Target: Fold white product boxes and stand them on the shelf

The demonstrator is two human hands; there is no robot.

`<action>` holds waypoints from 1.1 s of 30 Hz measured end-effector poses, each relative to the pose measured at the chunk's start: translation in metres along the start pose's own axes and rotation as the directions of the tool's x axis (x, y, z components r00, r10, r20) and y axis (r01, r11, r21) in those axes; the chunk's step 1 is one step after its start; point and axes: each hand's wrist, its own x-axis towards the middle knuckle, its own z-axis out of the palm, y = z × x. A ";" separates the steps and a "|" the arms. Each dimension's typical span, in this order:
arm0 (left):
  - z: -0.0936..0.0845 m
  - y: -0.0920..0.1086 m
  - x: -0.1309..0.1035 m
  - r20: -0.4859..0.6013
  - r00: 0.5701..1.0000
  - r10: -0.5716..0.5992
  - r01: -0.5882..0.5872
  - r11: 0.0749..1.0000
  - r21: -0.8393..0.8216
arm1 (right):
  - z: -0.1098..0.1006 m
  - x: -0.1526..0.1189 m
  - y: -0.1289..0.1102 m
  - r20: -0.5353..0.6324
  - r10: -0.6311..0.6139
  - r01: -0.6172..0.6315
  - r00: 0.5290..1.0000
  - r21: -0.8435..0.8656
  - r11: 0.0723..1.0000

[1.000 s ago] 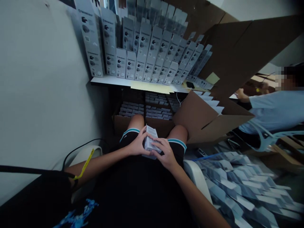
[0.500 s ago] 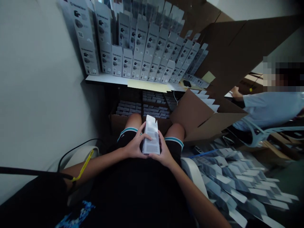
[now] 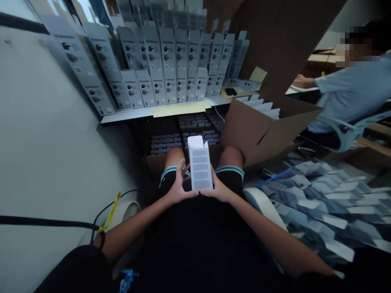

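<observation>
A small white carton (image 3: 200,169) with blocks of grey print on its near face stands between my hands above my lap. Its top end is open, with a flap raised. My right hand (image 3: 220,188) grips the carton by its right side, the thumb at the bottom edge and the fingers partly hidden behind. On the other side, my left hand (image 3: 179,189) has its thumb against the bottom left corner. Its index finger is lifted off, while other fingers rest near the carton's left side.
Rows of printed cartons (image 3: 159,87) stand on a white shelf (image 3: 128,114) ahead. Packed boxes sit beneath it. A large cardboard box (image 3: 244,130) with white cartons stands by my right knee. Many flat cartons (image 3: 314,203) lie at right. A person (image 3: 351,89) sits beyond.
The carton has been tilted so its printed face shows more fully. My left index finger has lifted from the carton's face. The camera view has shifted and turned slightly.
</observation>
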 end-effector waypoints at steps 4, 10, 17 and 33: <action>0.007 0.003 0.001 0.090 0.986 -0.138 0.149 0.981 -0.128 | -0.005 -0.003 0.005 0.040 -0.005 0.008 0.999 -0.076 0.997; 0.005 0.004 0.001 0.100 0.987 -0.129 0.134 0.990 -0.035 | -0.006 -0.005 0.009 0.060 -0.024 0.031 0.998 -0.111 0.993; 0.006 0.005 0.000 0.108 0.983 -0.145 0.147 0.989 -0.003 | -0.010 -0.005 0.008 0.126 0.007 0.011 0.992 -0.140 0.990; -0.006 -0.019 -0.015 0.123 0.992 -0.009 -0.036 0.933 0.358 | -0.007 -0.010 -0.002 -0.090 0.214 -0.221 0.973 -0.068 0.973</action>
